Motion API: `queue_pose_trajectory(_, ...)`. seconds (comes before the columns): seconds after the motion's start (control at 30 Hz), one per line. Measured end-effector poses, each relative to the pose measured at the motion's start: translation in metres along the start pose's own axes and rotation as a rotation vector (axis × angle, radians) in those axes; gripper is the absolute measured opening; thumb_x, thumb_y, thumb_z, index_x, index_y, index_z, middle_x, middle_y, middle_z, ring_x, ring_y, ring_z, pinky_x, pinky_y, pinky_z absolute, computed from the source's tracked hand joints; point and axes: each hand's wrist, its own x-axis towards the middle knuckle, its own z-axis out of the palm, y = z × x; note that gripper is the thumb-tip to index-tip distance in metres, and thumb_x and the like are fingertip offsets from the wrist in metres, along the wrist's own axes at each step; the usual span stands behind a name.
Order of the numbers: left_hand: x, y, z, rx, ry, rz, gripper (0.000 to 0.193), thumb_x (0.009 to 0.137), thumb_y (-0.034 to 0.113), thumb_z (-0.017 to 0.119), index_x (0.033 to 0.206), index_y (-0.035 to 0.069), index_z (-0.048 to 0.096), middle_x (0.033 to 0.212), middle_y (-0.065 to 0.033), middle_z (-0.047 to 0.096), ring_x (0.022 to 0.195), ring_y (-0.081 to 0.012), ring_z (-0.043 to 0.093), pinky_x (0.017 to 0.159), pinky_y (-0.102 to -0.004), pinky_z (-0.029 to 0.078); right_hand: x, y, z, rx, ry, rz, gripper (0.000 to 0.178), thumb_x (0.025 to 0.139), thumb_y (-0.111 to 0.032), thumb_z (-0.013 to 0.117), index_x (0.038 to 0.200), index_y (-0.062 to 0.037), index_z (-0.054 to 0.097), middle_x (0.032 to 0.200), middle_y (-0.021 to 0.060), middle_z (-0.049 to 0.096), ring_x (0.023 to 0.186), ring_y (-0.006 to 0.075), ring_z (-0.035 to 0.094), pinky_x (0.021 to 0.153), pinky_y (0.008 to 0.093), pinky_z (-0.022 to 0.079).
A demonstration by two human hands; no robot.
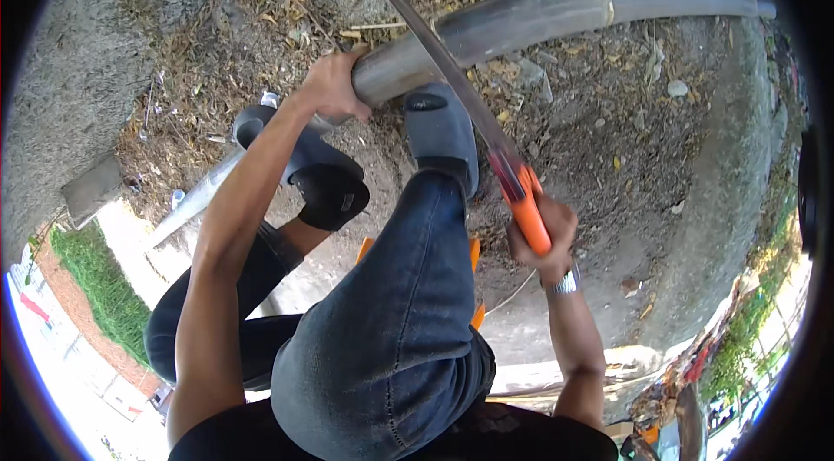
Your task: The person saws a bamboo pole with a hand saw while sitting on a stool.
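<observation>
A thick grey bamboo pole (539, 19) with ring-like joints runs from the middle of the view to the far right. My left hand (334, 89) is wrapped round its near end. Beside that hand, my shoe (440, 132) is up against the pole's near side. My right hand (549, 233) grips the orange handle of a handsaw (459, 79), right of my raised knee. The long blade points up and to the left and crosses over the pole in view; whether its teeth touch the pole I cannot tell.
Dirt ground (591, 165) strewn with dry leaves surrounds the pole. A paler pole section (195, 200) slants down left behind my other shoe (326, 179). Rough grey concrete (69, 113) lies far left, a grass patch (100, 287) below it. Something orange (476, 287) shows behind my leg.
</observation>
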Motion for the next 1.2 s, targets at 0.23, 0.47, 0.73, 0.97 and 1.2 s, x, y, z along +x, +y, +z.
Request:
queue_pose_trajectory(0.23,0.003,0.01,-0.014,-0.039,-0.045,0.004,0.106,0.047,0.036,0.09,0.142,0.001,0.058,0.104,-0.0286,0.075,0.101,-0.0433,0.074,0.095,-0.0478,0.059,-0.09,0.038,-0.013,0.816,-0.359,0.567,0.059,0.108,-0.023,0.035,0.164,-0.0034,0.03,0.169,0.0194,0.037,0.158,0.0274,0.035,0.128,0.0458,0.038)
queue_pose_trajectory(0.47,-0.001,0.008,0.0,-0.042,-0.093,0.017,0.115,0.046,0.039,0.089,0.146,-0.006,0.055,0.105,-0.0312,0.074,0.101,-0.0443,0.074,0.096,-0.0467,0.058,0.04,-0.017,-0.002,0.094,0.188,-0.325,0.018,0.07,-0.018,0.078,0.08,-0.0128,0.064,0.072,0.0064,0.064,0.059,0.0302,0.063,0.054,0.0356,0.047)
queue_pose_trajectory(0.73,0.015,0.01,-0.004,-0.049,-0.057,0.047,0.114,0.046,0.04,0.089,0.144,-0.007,0.055,0.106,-0.0315,0.074,0.101,-0.0451,0.074,0.096,-0.0463,0.059,0.082,-0.037,-0.004,0.141,0.245,-0.394,0.041,0.075,-0.023,0.072,0.115,-0.0166,0.08,0.073,0.0065,0.066,0.059,0.029,0.066,0.056,0.0385,0.054)
queue_pose_trajectory(0.97,0.016,-0.003,-0.002,-0.037,-0.109,0.048,0.114,0.047,0.041,0.091,0.144,-0.008,0.055,0.114,-0.0311,0.074,0.106,-0.0438,0.073,0.101,-0.0449,0.057,-0.061,0.039,0.038,0.695,0.285,0.361,0.025,0.074,-0.018,0.077,0.099,-0.0209,0.076,0.073,0.0058,0.064,0.065,0.0308,0.067,0.062,0.0403,0.056)
queue_pose_trajectory(1.2,0.009,-0.007,0.004,-0.191,-0.167,0.079,0.127,0.045,0.039,0.094,0.153,-0.007,0.048,0.13,-0.0307,0.069,0.12,-0.0405,0.07,0.108,-0.0407,0.054,0.033,-0.026,0.005,0.246,0.203,-0.3,0.022,0.072,-0.017,0.079,0.078,-0.0081,0.06,0.071,0.0129,0.06,0.064,0.0367,0.063,0.06,0.0465,0.051)
